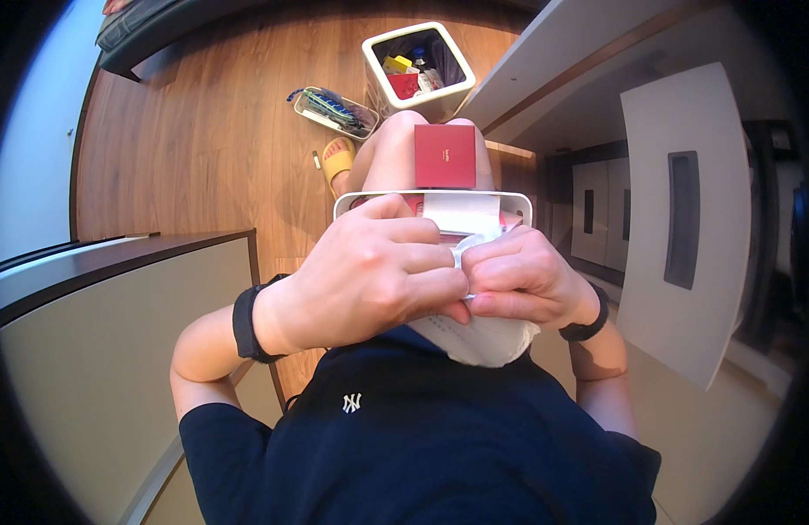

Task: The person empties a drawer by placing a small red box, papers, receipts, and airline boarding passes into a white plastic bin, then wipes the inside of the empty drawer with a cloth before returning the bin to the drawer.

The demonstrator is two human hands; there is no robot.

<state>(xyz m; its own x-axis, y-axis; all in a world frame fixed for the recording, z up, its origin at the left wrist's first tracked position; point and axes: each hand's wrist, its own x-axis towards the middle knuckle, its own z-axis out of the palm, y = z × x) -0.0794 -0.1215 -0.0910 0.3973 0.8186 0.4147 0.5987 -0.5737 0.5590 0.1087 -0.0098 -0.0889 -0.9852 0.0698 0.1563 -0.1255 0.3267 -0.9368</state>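
Observation:
My left hand (pixel 378 267) and my right hand (pixel 531 278) meet over my lap, fingers pinched on a white paper-like packet (pixel 483 339). Its lower part hangs toward my shirt, with faint print and a ragged edge. A crumpled white strip of it rises between my fingertips. Beneath the hands a white tray (pixel 520 203) rests on my lap; a white piece (pixel 464 213) and some red items lie inside, largely hidden by my hands. Beyond the tray's far rim, a square dark red box (pixel 445 157) sits on my thighs.
A white-rimmed bin (pixel 375 54) holding mixed items stands on the wooden floor past my knees. Beside it is a small white basket (pixel 360 133) of cords. An open drawer front (pixel 684 219) juts out at right; a cabinet (pixel 133 324) stands at left.

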